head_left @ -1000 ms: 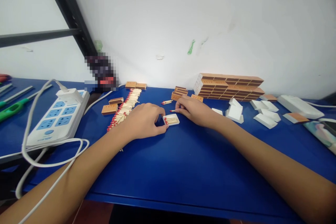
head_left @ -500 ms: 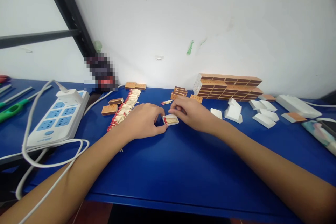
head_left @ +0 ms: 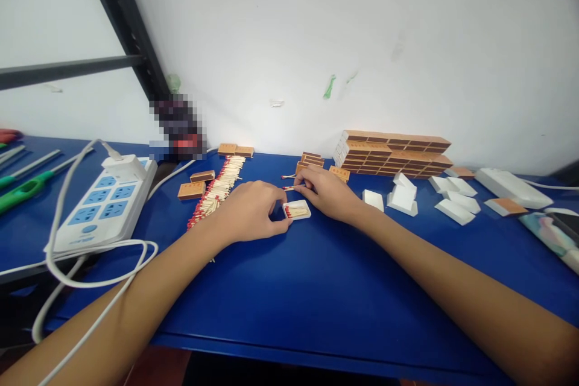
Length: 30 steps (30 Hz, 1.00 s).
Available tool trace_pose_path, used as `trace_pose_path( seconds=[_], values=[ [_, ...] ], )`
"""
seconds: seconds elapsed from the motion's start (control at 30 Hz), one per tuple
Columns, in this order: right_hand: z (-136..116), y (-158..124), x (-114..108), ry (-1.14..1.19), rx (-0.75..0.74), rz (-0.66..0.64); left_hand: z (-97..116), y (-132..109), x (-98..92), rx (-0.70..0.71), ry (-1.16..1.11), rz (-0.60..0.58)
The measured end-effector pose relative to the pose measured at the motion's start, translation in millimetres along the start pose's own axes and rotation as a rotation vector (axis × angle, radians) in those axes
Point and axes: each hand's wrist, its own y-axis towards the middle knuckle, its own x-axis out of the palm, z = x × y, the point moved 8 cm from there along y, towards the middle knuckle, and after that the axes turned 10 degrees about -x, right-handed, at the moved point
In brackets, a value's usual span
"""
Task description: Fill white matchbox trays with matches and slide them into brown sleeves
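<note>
A small white matchbox tray (head_left: 303, 217) stands on the blue table with several red-tipped matches (head_left: 295, 211) lying in it. My left hand (head_left: 253, 211) grips the tray's left end between thumb and fingers. Just behind the tray, my right hand (head_left: 326, 193) pinches matches (head_left: 288, 189) whose ends point left. Another loose match (head_left: 286, 177) lies behind those fingertips. Left of my left hand stretches a long heap of matches (head_left: 221, 184), partly covered by that hand and forearm.
Brown matchboxes (head_left: 393, 154) are stacked along the wall, with smaller groups (head_left: 190, 190) near the heap. White trays (head_left: 402, 194) lie at right beside a white power strip (head_left: 513, 187). At left are another power strip (head_left: 99, 205), a looping white cable (head_left: 147, 253) and green-handled tools (head_left: 27, 187).
My right hand has drawn back from over the tray to matches behind it. The tray now shows more fully, still in my left hand. The view has shifted slightly.
</note>
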Motion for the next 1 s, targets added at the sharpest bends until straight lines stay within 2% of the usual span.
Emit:
trace_pose_path(
  seconds=[0.27, 0.47, 0.6, 0.73, 0.9, 1.0],
  values=[
    [0.2, -7.2, -6.1, 0.057, 0.056, 0.023, 1.6, -0.6, -0.8, 0.008, -0.003, 0.005],
    [-10.3, 1.1, 2.5, 0.188, 0.045, -0.01, 2.0, -1.4, 1.3, 0.029, -0.017, -0.011],
    [-7.0, 4.3, 4.3, 0.239, 0.053, -0.016, 2.2, -0.9, 2.3, 0.051, -0.024, -0.02],
    [-3.2, 2.3, 1.7, 0.222, 0.04, 0.01, 1.1, 0.0, 1.9, 0.056, -0.026, -0.02],
    [-0.5, 1.6, 6.8, 0.177, 0.055, -0.045, 0.0, 0.0, -0.7, 0.033, -0.031, -0.026],
    [0.2, 0.4, 1.8, 0.136, 0.076, -0.054, -0.7, -0.5, -2.7, 0.01, -0.025, -0.025]
  ],
)
